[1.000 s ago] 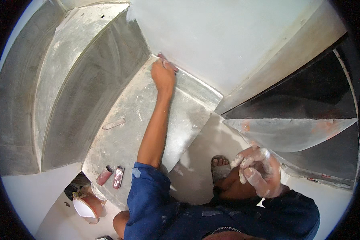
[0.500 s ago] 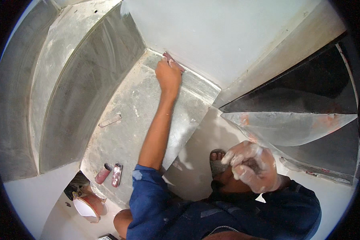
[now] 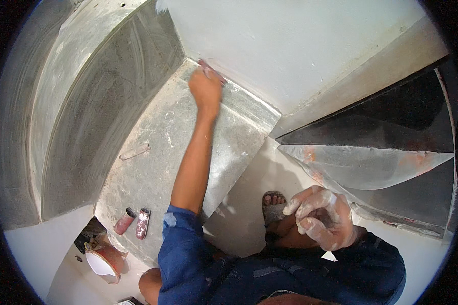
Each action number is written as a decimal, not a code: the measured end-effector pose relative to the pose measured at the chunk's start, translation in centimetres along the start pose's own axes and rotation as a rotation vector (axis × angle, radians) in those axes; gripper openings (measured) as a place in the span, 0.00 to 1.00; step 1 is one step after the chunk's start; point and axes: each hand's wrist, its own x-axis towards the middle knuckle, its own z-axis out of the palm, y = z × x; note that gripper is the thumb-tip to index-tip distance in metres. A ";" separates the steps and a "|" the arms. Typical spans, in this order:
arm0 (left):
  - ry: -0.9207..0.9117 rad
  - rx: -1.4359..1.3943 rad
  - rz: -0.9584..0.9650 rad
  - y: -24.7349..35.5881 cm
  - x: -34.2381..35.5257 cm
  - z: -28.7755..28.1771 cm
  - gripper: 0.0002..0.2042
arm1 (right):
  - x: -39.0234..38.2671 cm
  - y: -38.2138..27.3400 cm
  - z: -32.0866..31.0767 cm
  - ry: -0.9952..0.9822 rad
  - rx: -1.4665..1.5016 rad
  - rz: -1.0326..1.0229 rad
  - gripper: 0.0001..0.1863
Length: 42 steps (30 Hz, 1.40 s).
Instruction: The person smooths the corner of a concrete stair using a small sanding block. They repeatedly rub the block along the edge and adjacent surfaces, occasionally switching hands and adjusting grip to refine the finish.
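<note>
My left hand (image 3: 205, 89) is closed on a reddish-brown piece of sandpaper (image 3: 216, 76), pressing it to the far edge of a grey dusty slab (image 3: 163, 168), where the slab meets a white wall (image 3: 290, 46). Part of the sandpaper is hidden under the fingers. My right hand (image 3: 323, 216), coated in white dust, hovers before my body at the right. Its fingers curl loosely, apart from the thumb, and I see nothing between them. Two reddish sandpaper rolls, one hollow (image 3: 124, 221) and one flattened (image 3: 143, 223), lie on the slab's near left part.
A thin narrow strip (image 3: 135, 151) rests on the slab. Curved grey panels (image 3: 102, 112) rise at left; dark panels (image 3: 381, 112) stand at right. An orange-and-white bowl-like container (image 3: 106, 262) sits at lower left. My sandalled foot (image 3: 274, 203) is on the floor right of the slab.
My left hand has slid the sandpaper a little leftward along the slab's far edge. My right hand stays almost where it was. The whole view has shifted slightly.
</note>
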 end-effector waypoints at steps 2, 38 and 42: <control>0.113 -0.024 -0.059 -1.1 2.7 -0.5 0.13 | -0.5 -0.3 -0.1 -0.017 0.008 0.012 0.07; 0.003 -0.027 0.097 2.5 -4.2 0.1 0.11 | -1.9 -0.5 0.6 0.001 -0.014 -0.109 0.08; -0.012 -0.040 0.111 3.5 -6.8 0.0 0.11 | -1.2 -0.2 1.1 -0.165 0.015 -0.232 0.08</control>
